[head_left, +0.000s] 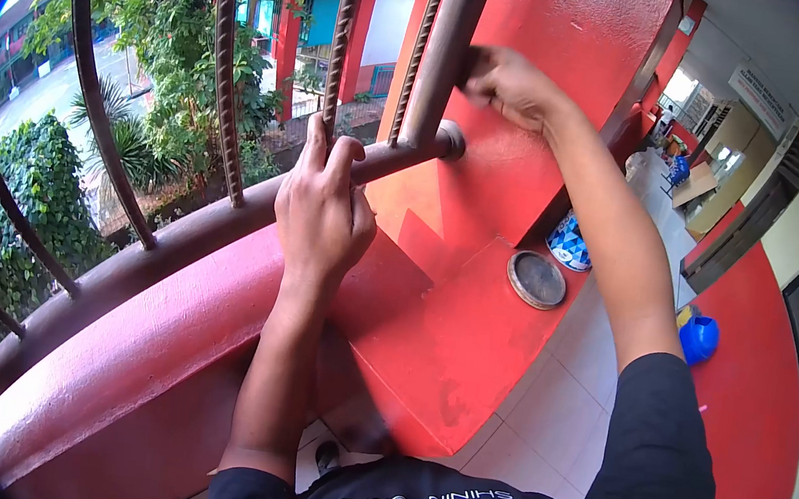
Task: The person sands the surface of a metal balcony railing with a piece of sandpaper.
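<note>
Head view: our left hand (325, 204) wraps its fingers around the rail (221, 226) above the ledge's (467, 349) inner corner; our right hand (507, 84) presses closed fingers on the post (447, 44). We should keep the strokes short and the grip steady.

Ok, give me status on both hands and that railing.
Left hand gripping the brown horizontal metal rail. Right hand pressed on the brown upright metal post. Round metal lid on the red ledge, clear.

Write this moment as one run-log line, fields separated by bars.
left hand: gripping horizontal rail | right hand: rubbing upright post, holding something unclear | round lid: on red ledge
</note>
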Demonstrator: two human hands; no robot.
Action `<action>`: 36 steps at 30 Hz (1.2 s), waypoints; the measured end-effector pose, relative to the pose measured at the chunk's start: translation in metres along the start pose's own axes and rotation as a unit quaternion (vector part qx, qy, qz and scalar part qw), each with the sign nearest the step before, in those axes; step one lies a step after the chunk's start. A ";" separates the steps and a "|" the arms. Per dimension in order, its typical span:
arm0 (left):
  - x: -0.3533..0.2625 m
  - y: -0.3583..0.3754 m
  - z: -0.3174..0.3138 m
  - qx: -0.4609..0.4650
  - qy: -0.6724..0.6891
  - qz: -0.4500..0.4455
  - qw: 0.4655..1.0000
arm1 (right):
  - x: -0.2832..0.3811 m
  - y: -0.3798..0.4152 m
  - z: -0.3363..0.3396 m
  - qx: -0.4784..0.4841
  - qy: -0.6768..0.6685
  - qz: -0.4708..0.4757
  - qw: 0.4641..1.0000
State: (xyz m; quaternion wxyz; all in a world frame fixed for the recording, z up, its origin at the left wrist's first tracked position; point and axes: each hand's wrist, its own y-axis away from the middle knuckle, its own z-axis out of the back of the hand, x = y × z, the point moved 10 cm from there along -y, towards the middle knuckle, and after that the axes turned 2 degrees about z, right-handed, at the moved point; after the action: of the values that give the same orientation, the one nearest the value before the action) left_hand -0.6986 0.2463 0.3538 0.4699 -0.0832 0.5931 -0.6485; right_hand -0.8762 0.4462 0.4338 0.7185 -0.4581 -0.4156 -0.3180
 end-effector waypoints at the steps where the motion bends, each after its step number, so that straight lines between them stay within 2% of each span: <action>1: 0.002 0.001 -0.001 -0.008 0.000 0.001 1.000 | 0.010 -0.018 0.008 0.024 0.007 0.055 0.998; 2: 0.000 0.004 -0.004 -0.009 -0.002 -0.004 1.000 | 0.018 -0.032 0.016 0.048 0.014 0.108 0.993; 3: -0.001 0.004 -0.005 -0.017 -0.017 -0.012 1.000 | -0.035 -0.024 0.003 0.114 0.198 -0.065 0.971; 4: -0.004 0.004 -0.003 -0.019 -0.034 -0.023 0.999 | -0.089 -0.001 0.003 0.169 0.362 -0.236 0.886; 5: -0.009 0.004 -0.004 -0.010 -0.037 -0.031 0.999 | -0.102 -0.009 0.008 0.168 0.361 -0.231 0.888; 6: -0.011 0.002 -0.008 -0.009 -0.046 -0.043 0.998 | -0.083 -0.006 0.007 0.163 0.354 -0.222 0.894; 7: -0.009 0.002 -0.008 -0.021 -0.056 -0.046 0.997 | -0.013 -0.010 0.002 0.067 0.102 -0.051 0.991; 8: -0.009 0.004 -0.007 -0.031 -0.066 -0.042 0.996 | 0.034 0.001 0.021 -0.033 -0.161 0.118 0.979; 9: -0.006 0.001 -0.008 -0.012 -0.037 -0.009 0.999 | 0.027 0.007 0.016 -0.027 -0.168 0.114 0.979; 10: -0.005 -0.007 -0.007 -0.027 -0.009 -0.027 0.999 | -0.001 0.008 -0.002 0.002 0.000 0.005 1.000; 11: 0.005 -0.018 -0.009 -0.023 0.051 0.014 0.998 | -0.031 0.013 -0.016 0.031 0.166 -0.098 0.981; 12: 0.012 -0.027 -0.011 -0.018 0.110 0.052 0.992 | -0.055 0.022 -0.022 0.056 0.322 -0.195 0.925; 13: 0.012 -0.035 -0.013 -0.007 0.127 0.057 0.990 | -0.048 0.019 -0.026 0.056 0.319 -0.218 0.921; 14: 0.011 -0.045 -0.017 -0.004 0.149 0.061 0.987 | -0.019 0.011 -0.022 0.062 0.274 -0.159 0.947; 15: 0.016 -0.045 -0.018 -0.049 0.117 0.014 0.992 | -0.016 0.008 -0.020 0.071 0.270 -0.150 0.948; 17: 0.032 -0.039 -0.026 -0.053 0.090 0.047 0.993 | -0.019 -0.004 -0.014 0.017 0.237 -0.100 0.966; 18: 0.037 -0.038 -0.028 -0.045 0.096 0.070 0.992 | -0.027 -0.009 -0.016 -0.007 0.217 -0.076 0.973; 19: 0.026 -0.040 -0.025 -0.058 0.072 0.045 0.995 | -0.034 -0.015 -0.017 -0.036 0.196 -0.050 0.979; 20: 0.016 -0.039 -0.024 -0.068 0.050 0.022 0.996 | -0.074 -0.016 -0.025 -0.034 0.164 -0.105 0.980; 21: 0.010 -0.038 -0.023 -0.082 0.011 0.012 0.997 | -0.075 -0.034 -0.028 -0.002 0.112 -0.072 0.991; 22: 0.026 -0.041 -0.026 -0.068 0.034 0.053 0.996 | -0.062 -0.054 -0.024 0.027 0.059 -0.034 0.997; 23: 0.026 -0.041 -0.025 -0.070 0.047 0.040 0.996 | 0.007 -0.021 -0.014 0.093 0.067 -0.053 0.992; 24: 0.025 -0.041 -0.025 -0.070 0.060 0.029 0.995 | 0.009 -0.024 -0.017 0.098 0.065 -0.053 0.992; 26: 0.026 -0.042 -0.024 -0.064 0.063 0.048 0.995 | 0.055 -0.044 -0.012 0.042 -0.107 0.121 0.986; 27: 0.030 -0.040 -0.025 -0.053 0.068 0.066 0.994 | -0.009 -0.074 -0.021 0.025 -0.007 0.071 0.997; 28: 0.028 -0.040 -0.025 -0.054 0.051 0.059 0.995 | -0.031 -0.035 -0.019 -0.026 0.165 -0.033 0.985; 30: 0.014 -0.038 -0.024 -0.066 -0.005 0.027 0.997 | -0.036 -0.038 -0.031 0.040 0.307 -0.046 0.950; 31: 0.015 -0.039 -0.024 -0.071 0.012 0.008 0.997 | -0.001 -0.047 -0.016 0.024 0.245 -0.061 0.967; 32: 0.020 -0.040 -0.025 -0.050 0.020 0.042 0.998 | 0.040 -0.066 0.002 0.007 0.182 -0.073 0.980; 33: 0.022 -0.039 -0.025 -0.044 0.037 0.034 0.998 | 0.076 -0.115 0.010 0.005 0.004 0.029 1.000; 34: 0.028 -0.040 -0.027 -0.035 0.054 0.028 0.998 | 0.136 -0.048 0.000 -0.001 -0.116 0.101 0.988; 36: 0.020 -0.035 -0.024 -0.031 0.057 0.028 0.997 | 0.087 -0.041 -0.002 0.000 0.139 -0.016 0.990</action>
State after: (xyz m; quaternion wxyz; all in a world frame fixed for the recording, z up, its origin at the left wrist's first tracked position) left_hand -0.7436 0.2432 0.3680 0.4506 -0.0441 0.6409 -0.6199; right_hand -0.8705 0.4227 0.5268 0.7641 -0.4027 -0.3192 -0.3901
